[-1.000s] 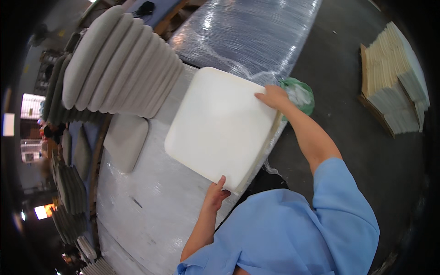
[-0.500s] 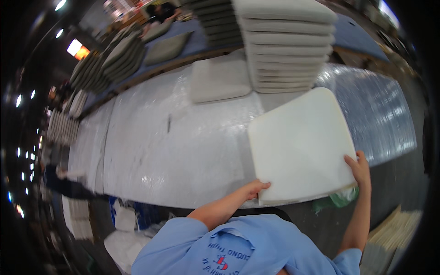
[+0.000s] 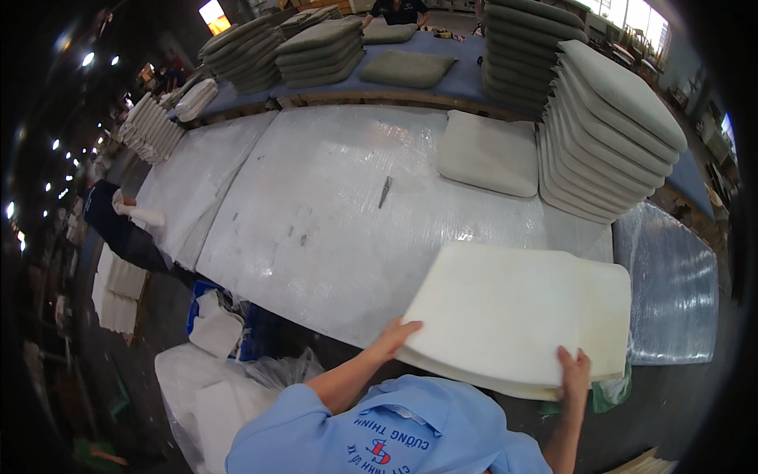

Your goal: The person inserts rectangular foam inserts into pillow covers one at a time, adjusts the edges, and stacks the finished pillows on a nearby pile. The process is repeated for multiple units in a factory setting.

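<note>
A cream foam pad (image 3: 505, 304), shaped like a seat cushion, lies tilted over the near right edge of the plastic-covered table (image 3: 316, 182). A second yellowish layer shows beneath it along the right and near edges. My left hand (image 3: 397, 338) grips its near left corner, thumb on top and fingers hidden below. My right hand (image 3: 574, 373) holds the near edge toward the right, with the thumb and a finger showing on top. Farther back, a single grey-beige cushion (image 3: 489, 154) lies flat beside a tall stack of similar cushions (image 3: 608, 142).
A small dark pointed object (image 3: 386, 192) rests mid-table. Olive cushions (image 3: 407, 69) and stacks sit on the blue table behind, where a person (image 3: 395, 12) stands. Another person (image 3: 114, 217) is at the far left. A blue bin (image 3: 249, 328) and plastic bags (image 3: 197, 395) stand at lower left.
The foam pad has turned and come down nearer to me, its far edge lower. Both hands still hold it; the right hand is lower. My view has swung left, so the table appears shifted right.
</note>
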Demonstrator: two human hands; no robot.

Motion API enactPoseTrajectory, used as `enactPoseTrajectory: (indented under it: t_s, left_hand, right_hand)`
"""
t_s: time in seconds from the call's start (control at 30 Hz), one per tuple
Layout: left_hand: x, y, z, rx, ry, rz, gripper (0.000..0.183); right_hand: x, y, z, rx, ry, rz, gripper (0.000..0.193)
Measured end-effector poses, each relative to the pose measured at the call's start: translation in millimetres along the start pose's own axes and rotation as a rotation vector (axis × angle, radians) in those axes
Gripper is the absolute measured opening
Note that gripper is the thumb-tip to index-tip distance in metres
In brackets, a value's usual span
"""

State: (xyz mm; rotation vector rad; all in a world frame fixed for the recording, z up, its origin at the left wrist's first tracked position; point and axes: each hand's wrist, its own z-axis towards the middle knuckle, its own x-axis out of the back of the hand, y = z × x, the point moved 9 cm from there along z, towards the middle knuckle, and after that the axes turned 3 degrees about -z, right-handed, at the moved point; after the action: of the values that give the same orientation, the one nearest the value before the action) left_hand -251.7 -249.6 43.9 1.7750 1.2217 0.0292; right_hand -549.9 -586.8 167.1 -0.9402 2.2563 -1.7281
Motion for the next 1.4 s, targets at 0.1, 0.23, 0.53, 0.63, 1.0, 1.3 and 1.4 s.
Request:
enactPoseTrajectory:
  t_s: [0.1, 0.23, 0.53, 0.63, 1.0, 1.3, 1.4]
  left_hand:
    - [92.3, 33.6, -30.6, -0.006, 0.206, 0.069, 0.048]
    - [165.8, 88.0, -68.0, -0.121, 0.441, 0.295, 0.042]
    - [140.1, 41.1, -56.1, -0.081, 0.554, 1.375, 0.103]
    - [128.8, 46.5, -62.5, -0.047, 0.834, 1.943, 0.071]
    - [-18.8, 11.0, 22.3, 0.000, 0.596, 2.026, 0.070]
    - [-172.9, -32.4, 77.1, 0.246, 0.200, 1.558, 0.070]
    - [-242.2, -39.9, 93.8, 0.096, -0.012, 1.569, 0.071]
  right_hand:
    - [-98.7, 36.1, -1.2, -0.052, -0.116, 0.087, 0.027]
    - [-205.0, 54.1, 5.6, -0.101, -0.295, 0.209, 0.031]
    - [-232.7, 152.9, 15.0, 0.012, -0.373, -0.584, 0.046]
    - [-206.4, 160.6, 1.4, -0.078, -0.436, -0.404, 0.038]
    - [234.5, 254.2, -51.6, -0.471, 0.703, -0.196, 0.025]
    - [446.9, 268.2, 54.2, -0.624, 0.894, -0.696, 0.035]
    - [476.5, 289.7, 81.2, -0.673, 0.771, -0.731, 0.029]
